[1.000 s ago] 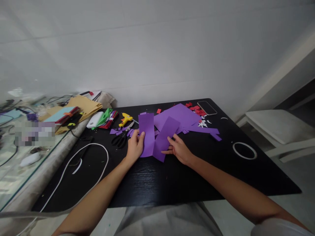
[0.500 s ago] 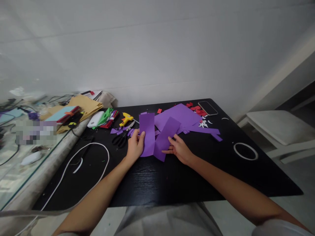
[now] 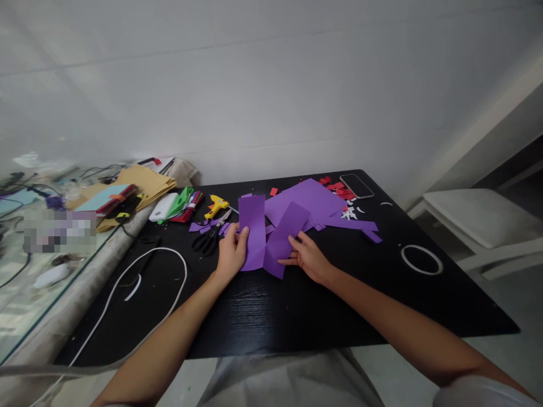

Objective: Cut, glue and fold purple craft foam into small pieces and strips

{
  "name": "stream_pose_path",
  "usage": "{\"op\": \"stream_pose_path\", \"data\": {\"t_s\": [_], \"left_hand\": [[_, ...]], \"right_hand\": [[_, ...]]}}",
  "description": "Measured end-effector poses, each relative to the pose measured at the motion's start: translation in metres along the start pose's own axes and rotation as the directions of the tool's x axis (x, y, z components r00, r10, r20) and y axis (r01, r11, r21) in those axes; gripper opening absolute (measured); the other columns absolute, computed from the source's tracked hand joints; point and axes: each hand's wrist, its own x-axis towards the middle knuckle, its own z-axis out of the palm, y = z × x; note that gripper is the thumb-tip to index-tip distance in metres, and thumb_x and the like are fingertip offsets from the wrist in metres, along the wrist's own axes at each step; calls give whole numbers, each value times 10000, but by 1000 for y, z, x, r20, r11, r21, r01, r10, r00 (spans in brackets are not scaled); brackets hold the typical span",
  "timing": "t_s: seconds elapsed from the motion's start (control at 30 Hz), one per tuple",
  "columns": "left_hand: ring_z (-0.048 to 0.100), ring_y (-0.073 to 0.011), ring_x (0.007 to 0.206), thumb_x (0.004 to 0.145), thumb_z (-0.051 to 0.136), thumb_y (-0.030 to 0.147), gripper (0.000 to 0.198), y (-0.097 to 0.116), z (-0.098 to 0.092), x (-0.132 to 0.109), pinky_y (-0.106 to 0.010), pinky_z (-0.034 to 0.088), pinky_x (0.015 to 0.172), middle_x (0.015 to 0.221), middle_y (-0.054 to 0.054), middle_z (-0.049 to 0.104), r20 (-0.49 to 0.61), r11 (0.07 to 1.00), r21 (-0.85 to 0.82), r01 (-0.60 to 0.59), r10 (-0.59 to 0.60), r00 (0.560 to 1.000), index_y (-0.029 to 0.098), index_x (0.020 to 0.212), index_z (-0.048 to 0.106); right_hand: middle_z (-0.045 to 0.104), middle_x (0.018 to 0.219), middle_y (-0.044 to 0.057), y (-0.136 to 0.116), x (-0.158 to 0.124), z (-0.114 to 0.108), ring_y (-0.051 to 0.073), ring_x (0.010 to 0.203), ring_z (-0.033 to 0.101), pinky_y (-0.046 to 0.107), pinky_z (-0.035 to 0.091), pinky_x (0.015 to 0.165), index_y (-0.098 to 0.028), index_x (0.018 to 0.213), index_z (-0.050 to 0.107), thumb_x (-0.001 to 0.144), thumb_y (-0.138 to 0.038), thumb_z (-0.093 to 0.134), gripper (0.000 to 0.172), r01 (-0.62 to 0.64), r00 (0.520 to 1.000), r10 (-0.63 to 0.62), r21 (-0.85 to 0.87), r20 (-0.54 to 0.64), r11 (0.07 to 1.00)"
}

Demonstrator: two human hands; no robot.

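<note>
A purple sheet of paper (image 3: 254, 243), split into two flaps that spread apart toward the top, is held up above the black table. My left hand (image 3: 232, 247) pinches its left flap at the edge, thumb in front. At the right flap, my right hand (image 3: 311, 257) grips the outer edge, with the lower fingers stretched out along it. Behind the held piece lies a larger purple sheet (image 3: 309, 195) with loose purple strips (image 3: 350, 224). Black-handled scissors (image 3: 207, 242) rest near my left hand, beside a yellow glue gun (image 3: 217, 206).
Red scraps (image 3: 337, 185) and a phone (image 3: 357, 186) lie at the back right, a white ring (image 3: 421, 259) nearer. A white cable (image 3: 183, 271) loops at left. Bundled coloured strips (image 3: 184, 203) sit at the back left. A white chair (image 3: 479, 217) stands beyond the right edge.
Very little differs. The whole view has shifted slightly, while both hands keep the same hold on the purple paper.
</note>
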Motion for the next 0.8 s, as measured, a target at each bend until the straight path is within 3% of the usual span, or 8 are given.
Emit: {"op": "stream_pose_path", "data": {"t_s": [0.8], "left_hand": [[404,-116,472,965,505,464,269,5,-2,0,-231,297,499,550,62,465,-2,1000,16,8,-8,1000,206,925,569]], "right_hand": [[714,1071,48,1,2,-1,186,754,756,422,668,745,-248,1134,552,981,-240,554,153,0,999,0,5,-34,1000]]}}
